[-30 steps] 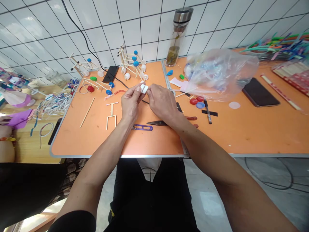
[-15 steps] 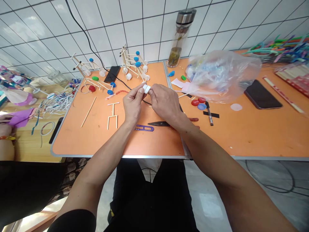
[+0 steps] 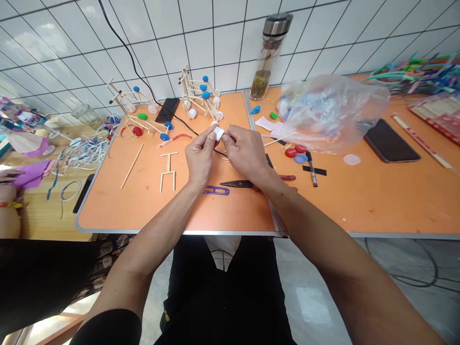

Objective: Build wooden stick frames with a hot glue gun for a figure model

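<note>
White plastic bottle caps (image 3: 219,133), seemingly two set against each other, are held between my hands above the orange table (image 3: 201,215). My left hand (image 3: 200,159) pinches them from the left with thumb and fingers. From the right, my right hand (image 3: 245,151) grips the same caps, its fingers curled. Below the hands lie purple thread snips (image 3: 217,190) and a pointed black tool with red handles (image 3: 235,184), partly under my right wrist. A small frame of glued sticks (image 3: 168,167) lies flat to the left, beside a loose wooden stick (image 3: 132,166).
Behind stand two stick-built models (image 3: 196,96) with caps, a phone (image 3: 167,110) and a glass tea bottle (image 3: 261,79). Rightward are a plastic bag (image 3: 334,112), a pen (image 3: 312,170), red caps (image 3: 291,153) and another phone (image 3: 391,141). A person's arm (image 3: 9,191) shows at far left.
Both hands have shifted slightly right with the white caps. The caps have turned a little and now look closer together. The things on the table have stayed put.
</note>
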Demonstrator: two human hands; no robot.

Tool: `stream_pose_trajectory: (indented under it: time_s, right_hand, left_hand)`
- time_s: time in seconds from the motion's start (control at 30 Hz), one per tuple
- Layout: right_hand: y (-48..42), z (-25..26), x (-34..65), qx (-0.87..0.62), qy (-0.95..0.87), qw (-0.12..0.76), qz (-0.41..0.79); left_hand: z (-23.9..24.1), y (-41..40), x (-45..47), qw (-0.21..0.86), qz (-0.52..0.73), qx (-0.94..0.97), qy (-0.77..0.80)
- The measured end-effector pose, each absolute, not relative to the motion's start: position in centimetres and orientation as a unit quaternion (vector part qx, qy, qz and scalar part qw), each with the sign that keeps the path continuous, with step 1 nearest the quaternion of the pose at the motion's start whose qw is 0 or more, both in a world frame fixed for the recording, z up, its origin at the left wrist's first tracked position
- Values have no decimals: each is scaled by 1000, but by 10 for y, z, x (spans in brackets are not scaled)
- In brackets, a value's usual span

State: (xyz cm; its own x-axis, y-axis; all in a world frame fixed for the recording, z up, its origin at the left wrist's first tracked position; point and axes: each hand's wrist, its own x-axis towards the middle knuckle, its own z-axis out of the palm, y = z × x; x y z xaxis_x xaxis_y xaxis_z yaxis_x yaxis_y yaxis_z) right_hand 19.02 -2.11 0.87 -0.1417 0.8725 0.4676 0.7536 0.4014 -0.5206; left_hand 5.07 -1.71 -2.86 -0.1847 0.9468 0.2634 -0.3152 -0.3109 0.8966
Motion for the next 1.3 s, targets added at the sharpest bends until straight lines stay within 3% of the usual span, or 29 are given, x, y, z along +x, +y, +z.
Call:
stream_pose_trajectory:
  time_s: [0.17, 0.4, 0.6, 0.97, 1.3]
  right_hand:
    - [-24, 4, 191, -544, -768, 338, 19]
    - [-13, -3, 198, -495, -753, 426, 80]
    - [-14, -3, 199, -480, -748, 447, 100]
    - [-21, 3, 194, -521, -765, 378, 26]
    - [-26, 8, 191, -554, -761, 338, 14]
  left_hand:
    - [-27, -18, 51, 463, 674, 438, 372]
    - [-15, -19, 48, 472, 681, 456, 324]
    - [-17, -20, 50, 468, 687, 455, 321]
    - [-17, -12, 45, 556, 673, 380, 306]
    - [-21, -9, 45, 569, 663, 368, 319]
